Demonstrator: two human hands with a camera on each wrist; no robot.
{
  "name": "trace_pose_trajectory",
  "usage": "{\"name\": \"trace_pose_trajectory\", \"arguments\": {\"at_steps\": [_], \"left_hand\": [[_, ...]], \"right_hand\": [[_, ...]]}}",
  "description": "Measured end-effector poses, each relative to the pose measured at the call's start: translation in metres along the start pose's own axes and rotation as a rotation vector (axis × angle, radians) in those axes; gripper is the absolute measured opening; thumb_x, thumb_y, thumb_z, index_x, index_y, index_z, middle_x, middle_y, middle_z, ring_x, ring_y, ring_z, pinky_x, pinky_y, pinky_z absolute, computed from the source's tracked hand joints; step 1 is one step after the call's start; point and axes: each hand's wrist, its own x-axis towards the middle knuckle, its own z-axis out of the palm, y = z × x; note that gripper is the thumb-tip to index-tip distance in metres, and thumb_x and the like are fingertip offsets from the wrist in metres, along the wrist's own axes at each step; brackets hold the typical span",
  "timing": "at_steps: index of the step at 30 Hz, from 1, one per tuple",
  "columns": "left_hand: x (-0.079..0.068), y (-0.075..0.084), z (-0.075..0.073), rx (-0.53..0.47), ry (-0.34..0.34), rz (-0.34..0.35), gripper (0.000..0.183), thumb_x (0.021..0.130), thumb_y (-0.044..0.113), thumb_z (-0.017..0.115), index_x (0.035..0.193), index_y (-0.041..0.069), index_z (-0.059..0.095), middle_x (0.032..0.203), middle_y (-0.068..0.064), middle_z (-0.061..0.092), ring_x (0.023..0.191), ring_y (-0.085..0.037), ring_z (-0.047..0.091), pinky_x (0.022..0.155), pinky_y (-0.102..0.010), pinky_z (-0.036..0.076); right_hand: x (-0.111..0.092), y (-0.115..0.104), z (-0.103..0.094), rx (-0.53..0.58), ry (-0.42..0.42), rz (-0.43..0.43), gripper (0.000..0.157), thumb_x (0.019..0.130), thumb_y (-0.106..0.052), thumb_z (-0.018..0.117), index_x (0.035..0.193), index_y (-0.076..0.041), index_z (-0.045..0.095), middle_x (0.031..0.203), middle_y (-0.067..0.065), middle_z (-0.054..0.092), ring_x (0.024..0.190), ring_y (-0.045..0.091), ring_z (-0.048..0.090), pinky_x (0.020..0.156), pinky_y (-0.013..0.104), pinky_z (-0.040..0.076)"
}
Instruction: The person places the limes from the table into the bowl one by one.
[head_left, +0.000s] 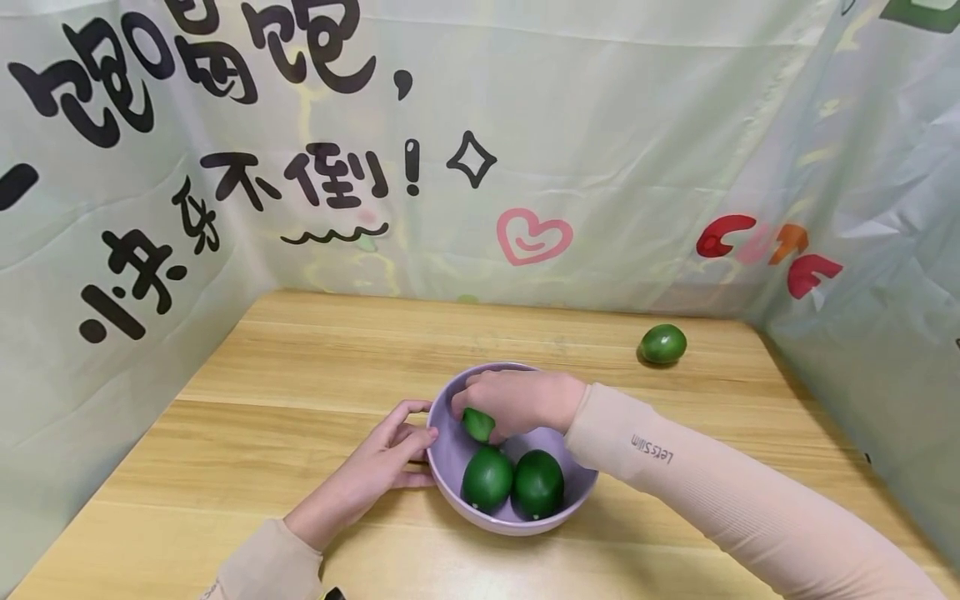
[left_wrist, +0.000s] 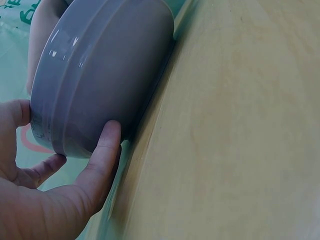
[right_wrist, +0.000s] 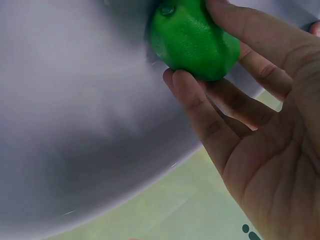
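Note:
A lilac bowl (head_left: 447,446) stands on the wooden table. Its rim is gripped from the left by my left hand (head_left: 367,467), thumb at the rim and fingers against the outer wall (left_wrist: 110,65). Reaching into the bowl from the right, my right hand (head_left: 519,402) holds a green lime (head_left: 477,425) between thumb and fingers. In the right wrist view that lime (right_wrist: 195,42) is close to the bowl's inner wall (right_wrist: 90,110). Two more limes, one on the left (head_left: 488,479) and one on the right (head_left: 538,483), lie in the bowl's near part.
Another lime (head_left: 663,344) lies at the back right of the table (head_left: 315,350). Pale cloth with printed writing (head_left: 615,142) hangs behind the table and along both sides. A small black and yellow object (head_left: 333,593) shows at the bottom edge, by the left sleeve.

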Motion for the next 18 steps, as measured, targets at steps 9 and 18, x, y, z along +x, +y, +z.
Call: {"name": "trace_pose_trajectory", "arguments": {"at_steps": [9, 18], "left_hand": [[0.0006, -0.0006, 0.0, -0.001, -0.005, 0.0, 0.055, 0.112, 0.032, 0.059, 0.159, 0.012, 0.038, 0.147, -0.032, 0.055, 0.118, -0.029, 0.071, 0.1, -0.045, 0.067], [-0.0002, -0.0005, 0.0011, -0.002, 0.009, -0.001, 0.055, 0.112, 0.031, 0.06, 0.158, 0.011, 0.039, 0.146, -0.032, 0.056, 0.115, -0.028, 0.071, 0.099, -0.045, 0.068]], "right_hand": [[-0.0012, -0.0007, -0.0017, 0.024, 0.002, 0.013, 0.049, 0.09, -0.013, 0.088, 0.135, -0.018, 0.072, 0.127, -0.003, 0.073, 0.122, 0.018, 0.064, 0.11, 0.034, 0.057], [-0.0097, 0.0085, -0.0083, 0.137, 0.03, -0.001, 0.05, 0.09, -0.007, 0.086, 0.137, -0.013, 0.071, 0.137, 0.006, 0.069, 0.126, 0.02, 0.064, 0.112, 0.037, 0.058]]}}
